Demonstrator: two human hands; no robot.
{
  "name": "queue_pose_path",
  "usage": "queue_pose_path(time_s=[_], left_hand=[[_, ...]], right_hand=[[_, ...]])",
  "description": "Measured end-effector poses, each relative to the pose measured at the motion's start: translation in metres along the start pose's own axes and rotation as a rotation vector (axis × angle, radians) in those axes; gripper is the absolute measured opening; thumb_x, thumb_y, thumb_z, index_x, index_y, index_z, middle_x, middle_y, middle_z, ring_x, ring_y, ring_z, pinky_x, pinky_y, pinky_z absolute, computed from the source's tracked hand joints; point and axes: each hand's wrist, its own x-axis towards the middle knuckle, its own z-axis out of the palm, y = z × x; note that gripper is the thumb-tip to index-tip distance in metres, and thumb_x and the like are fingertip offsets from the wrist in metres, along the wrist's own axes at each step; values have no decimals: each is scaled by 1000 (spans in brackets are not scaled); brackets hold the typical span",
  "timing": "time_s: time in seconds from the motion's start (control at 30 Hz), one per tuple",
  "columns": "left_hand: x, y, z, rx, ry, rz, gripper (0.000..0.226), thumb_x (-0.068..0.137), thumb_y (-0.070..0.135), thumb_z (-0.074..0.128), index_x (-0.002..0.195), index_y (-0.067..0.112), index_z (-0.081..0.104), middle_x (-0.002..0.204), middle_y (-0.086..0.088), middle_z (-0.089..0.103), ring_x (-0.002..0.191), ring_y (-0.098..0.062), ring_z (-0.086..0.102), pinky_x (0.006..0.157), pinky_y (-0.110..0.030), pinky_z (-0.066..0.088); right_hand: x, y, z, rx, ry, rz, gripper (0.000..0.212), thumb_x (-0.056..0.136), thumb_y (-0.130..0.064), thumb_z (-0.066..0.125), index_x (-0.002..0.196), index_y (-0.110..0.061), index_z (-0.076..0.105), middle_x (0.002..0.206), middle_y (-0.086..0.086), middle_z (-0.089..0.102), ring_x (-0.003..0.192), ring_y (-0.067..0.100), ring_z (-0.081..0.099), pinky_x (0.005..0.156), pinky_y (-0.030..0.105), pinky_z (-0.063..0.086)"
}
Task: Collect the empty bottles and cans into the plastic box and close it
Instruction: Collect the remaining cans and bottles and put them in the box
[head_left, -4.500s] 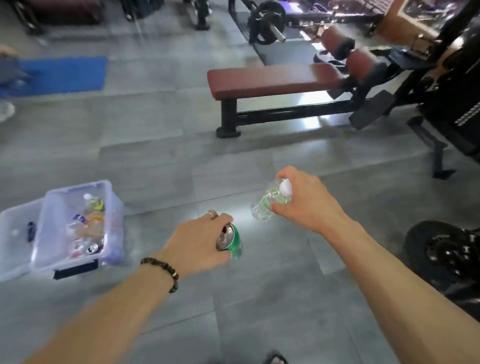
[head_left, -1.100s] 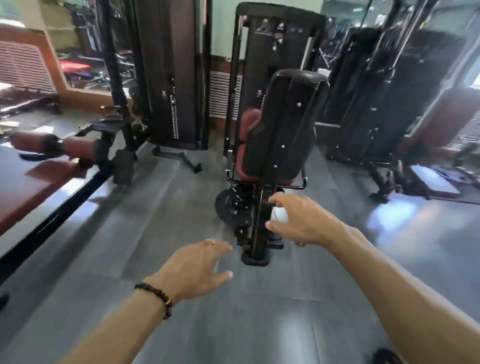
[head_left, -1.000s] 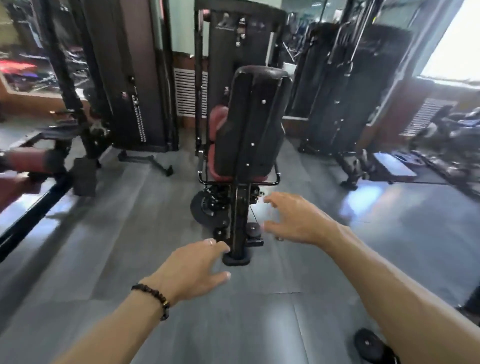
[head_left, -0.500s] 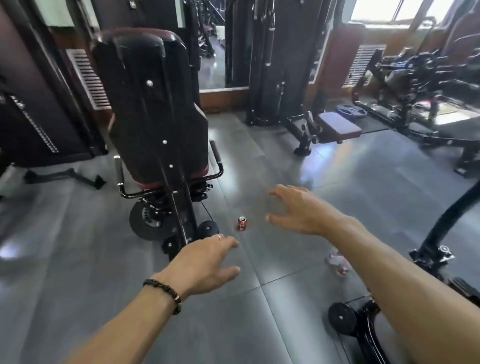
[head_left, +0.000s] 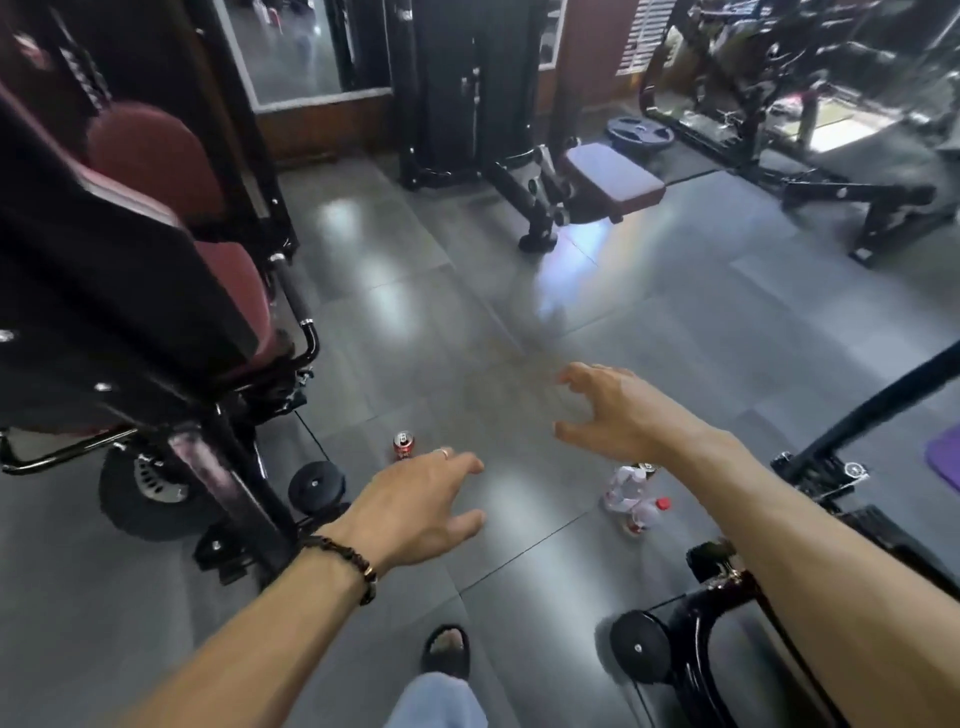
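Note:
A red can (head_left: 403, 445) stands upright on the grey floor, just beyond the fingers of my left hand (head_left: 415, 512). Clear plastic bottles (head_left: 631, 493), one with a red cap, lie on the floor below my right hand (head_left: 613, 410). Both hands are held out above the floor with fingers spread and hold nothing. The plastic box is out of view.
A black and maroon gym machine (head_left: 135, 312) fills the left side, its base and a small wheel (head_left: 317, 480) close to the can. Another black machine frame (head_left: 727, 623) stands at lower right. A padded seat (head_left: 613, 179) sits farther back. My sandalled foot (head_left: 447, 649) is below.
The view swung from the box to this part of the gym and moved closer to the can and bottles. The can and bottle held earlier are gone from my hands.

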Motion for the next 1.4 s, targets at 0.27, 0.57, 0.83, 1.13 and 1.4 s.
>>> queue_pose_path(time_s=[0.27, 0.57, 0.83, 1.13, 1.4], left_hand=[[191, -1, 90, 28, -147, 119, 52, 87, 49, 51, 133, 28, 41, 132, 6, 51, 118, -17, 52, 93, -31, 41], [382, 30, 302, 20, -308, 210, 53, 85, 48, 53, 132, 29, 39, 126, 6, 51, 116, -19, 53, 93, -34, 44], [503, 54, 479, 87, -276, 276, 56, 81, 38, 60, 130, 24, 36, 119, 0, 46, 107, -25, 51, 81, -44, 50], [598, 78, 553, 80, -189, 383, 56, 81, 19, 58, 131, 27, 36, 125, -2, 47, 111, -26, 48, 81, -41, 48], [591, 57, 552, 176, -154, 398, 35, 91, 15, 53, 124, 23, 43, 122, -1, 56, 97, -31, 61, 69, -40, 50]], right_hand=[[92, 162, 68, 128, -53, 268, 60, 86, -44, 60, 137, -19, 43, 135, 6, 52, 120, 24, 52, 100, 35, 41], [134, 381, 231, 300, -139, 536, 56, 86, -48, 61, 132, -20, 46, 132, 9, 54, 118, 25, 52, 99, 38, 42], [163, 507, 390, 375, -169, 655, 66, 80, -46, 65, 137, -21, 42, 131, 7, 52, 118, 25, 51, 96, 35, 42], [183, 570, 460, 453, -109, 715, 62, 73, -44, 71, 129, -26, 52, 120, 2, 60, 113, 24, 56, 93, 36, 47], [189, 569, 449, 467, -120, 703, 52, 74, -40, 69, 123, -27, 55, 112, 2, 65, 102, 25, 60, 89, 41, 51]])
